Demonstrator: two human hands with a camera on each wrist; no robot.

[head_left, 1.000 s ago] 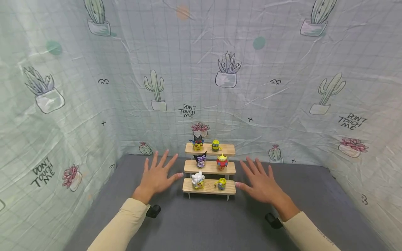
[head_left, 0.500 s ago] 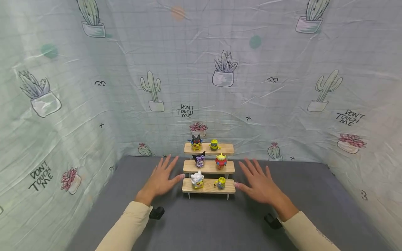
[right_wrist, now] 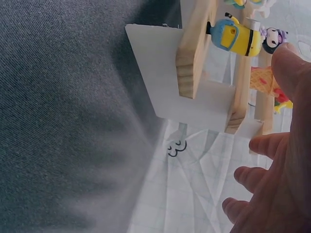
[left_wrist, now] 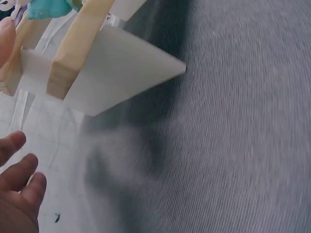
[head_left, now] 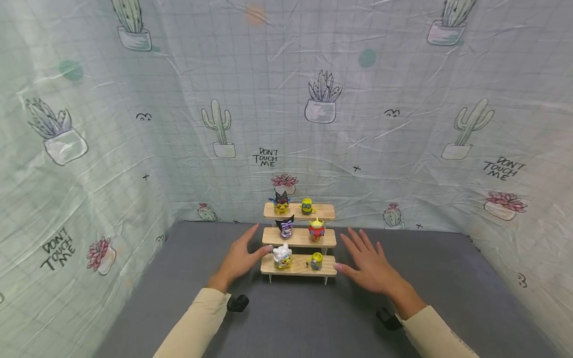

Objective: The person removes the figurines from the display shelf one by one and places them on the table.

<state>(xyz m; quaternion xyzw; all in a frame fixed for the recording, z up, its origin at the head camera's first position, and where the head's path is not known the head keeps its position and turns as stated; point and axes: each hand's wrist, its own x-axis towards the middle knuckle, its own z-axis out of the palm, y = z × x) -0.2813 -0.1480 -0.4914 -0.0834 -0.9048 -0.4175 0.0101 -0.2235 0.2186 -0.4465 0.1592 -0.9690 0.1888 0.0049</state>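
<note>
A three-step wooden display stand (head_left: 297,271) with white side panels bears several small toy figurines. My left hand (head_left: 237,261) is at its left side, fingers extended, the thumb tip close by the white-hooded yellow figurine (head_left: 282,256) on the lowest step. At the right side is my right hand (head_left: 370,268), fingers spread, its thumb pointing at the lowest step's end near a minion figurine (head_left: 316,261). Neither hand grips anything. The middle step holds a black-eared purple figurine (head_left: 285,228) and a red-suited figurine (head_left: 316,230). A black-hooded yellow figurine (head_left: 281,203) and another minion (head_left: 306,206) stand on top.
The stand is on a dark grey cloth-covered table (head_left: 286,323). A wrinkled pale curtain (head_left: 179,124) printed with cacti encloses the back and both sides. Black wrist cameras (head_left: 238,303) sit below both hands.
My left hand has moved right, toward the stand, and turned so its fingers overlap. My right hand stays nearly in place; the stand and figurines have not moved.
</note>
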